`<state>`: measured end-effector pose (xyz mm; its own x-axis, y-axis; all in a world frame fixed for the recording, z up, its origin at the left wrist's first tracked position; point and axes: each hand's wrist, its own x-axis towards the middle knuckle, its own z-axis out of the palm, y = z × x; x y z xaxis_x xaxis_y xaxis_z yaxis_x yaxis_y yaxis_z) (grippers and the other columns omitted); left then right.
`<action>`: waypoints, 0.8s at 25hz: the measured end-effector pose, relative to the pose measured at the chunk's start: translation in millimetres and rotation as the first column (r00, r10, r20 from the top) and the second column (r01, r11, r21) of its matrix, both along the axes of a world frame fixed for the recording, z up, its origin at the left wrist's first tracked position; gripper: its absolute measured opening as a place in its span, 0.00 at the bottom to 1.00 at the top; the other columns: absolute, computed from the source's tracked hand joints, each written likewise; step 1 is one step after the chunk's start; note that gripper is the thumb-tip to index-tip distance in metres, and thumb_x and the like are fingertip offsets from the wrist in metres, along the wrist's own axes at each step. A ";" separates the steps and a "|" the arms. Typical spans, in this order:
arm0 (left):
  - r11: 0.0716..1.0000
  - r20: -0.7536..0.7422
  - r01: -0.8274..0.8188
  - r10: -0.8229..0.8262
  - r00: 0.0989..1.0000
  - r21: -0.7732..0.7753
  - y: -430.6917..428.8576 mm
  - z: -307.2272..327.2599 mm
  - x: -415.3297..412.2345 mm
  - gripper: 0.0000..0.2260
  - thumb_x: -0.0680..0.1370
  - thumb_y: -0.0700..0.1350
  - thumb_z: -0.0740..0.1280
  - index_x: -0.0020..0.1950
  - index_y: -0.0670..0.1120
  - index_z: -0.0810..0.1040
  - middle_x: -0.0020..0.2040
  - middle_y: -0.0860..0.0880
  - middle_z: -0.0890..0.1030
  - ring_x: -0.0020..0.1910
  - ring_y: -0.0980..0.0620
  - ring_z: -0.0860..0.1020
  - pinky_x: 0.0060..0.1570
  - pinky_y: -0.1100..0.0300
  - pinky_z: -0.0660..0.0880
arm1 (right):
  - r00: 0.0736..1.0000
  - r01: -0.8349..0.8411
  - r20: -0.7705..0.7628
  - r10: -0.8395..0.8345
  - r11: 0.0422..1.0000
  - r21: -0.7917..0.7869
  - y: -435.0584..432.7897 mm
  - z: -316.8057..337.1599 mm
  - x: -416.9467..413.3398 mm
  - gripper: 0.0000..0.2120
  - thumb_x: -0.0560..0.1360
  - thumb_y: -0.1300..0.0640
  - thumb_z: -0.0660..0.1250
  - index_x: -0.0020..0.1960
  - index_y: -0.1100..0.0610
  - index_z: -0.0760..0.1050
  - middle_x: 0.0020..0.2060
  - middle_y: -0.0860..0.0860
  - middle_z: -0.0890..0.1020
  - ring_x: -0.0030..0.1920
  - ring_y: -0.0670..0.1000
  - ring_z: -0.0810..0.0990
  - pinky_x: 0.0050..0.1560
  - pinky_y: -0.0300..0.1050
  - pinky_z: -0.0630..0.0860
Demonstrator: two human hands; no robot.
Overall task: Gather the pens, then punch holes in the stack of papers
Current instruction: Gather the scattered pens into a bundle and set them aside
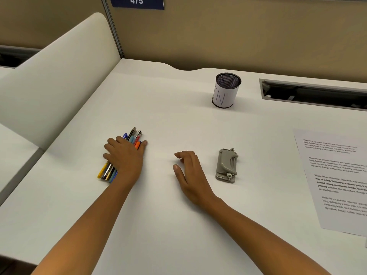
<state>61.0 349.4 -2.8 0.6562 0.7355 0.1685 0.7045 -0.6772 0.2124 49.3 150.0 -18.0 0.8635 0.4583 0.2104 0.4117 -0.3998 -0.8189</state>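
Pens (pixel 133 137) lie bunched on the white desk (pixel 178 225) under our left hand (pixel 125 155), palm flat on them, fingers curling round the bundle. Our right hand (pixel 188 171) hovers beside it, loosely spread, grasping nothing. Right of that hand sits the grey hole punch (pixel 226 165); farther right, the printed papers (pixel 337 179); beyond, a mesh pen cup (pixel 226 90).

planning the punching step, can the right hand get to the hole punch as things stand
Probably yes. The right hand is empty and resting on the desk just beside the hole punch, with only bare surface between them. The left hand is off on the pens.
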 end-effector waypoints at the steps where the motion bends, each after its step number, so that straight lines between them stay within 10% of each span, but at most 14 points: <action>1: 1.000 0.014 0.007 -0.007 1.000 -0.004 2.0 0.7 0.1 0.32 0.72 0.65 0.64 0.54 0.35 0.70 0.53 0.34 0.73 0.52 0.36 0.71 0.48 0.44 0.69 | 1.000 0.000 0.000 0.000 1.000 -0.002 -0.2 0.0 0.0 0.14 0.80 0.55 0.58 0.65 0.55 0.69 0.59 0.46 0.70 0.62 0.45 0.70 0.65 0.38 0.67; 20: 0.997 0.102 0.082 -0.082 0.991 0.000 -2.8 -7.6 -17.0 0.45 0.67 0.71 0.65 0.67 0.36 0.66 0.57 0.36 0.75 0.53 0.37 0.75 0.49 0.45 0.72 | 0.999 -0.006 -0.036 0.007 1.000 0.021 0.6 0.6 0.7 0.14 0.80 0.55 0.58 0.65 0.56 0.68 0.52 0.47 0.74 0.55 0.47 0.72 0.60 0.40 0.70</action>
<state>44.0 346.6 -10.4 0.6941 0.6806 0.2346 0.6210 -0.7309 0.2831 50.0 150.6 -17.4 0.8677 0.4600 0.1885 0.3843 -0.3802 -0.8413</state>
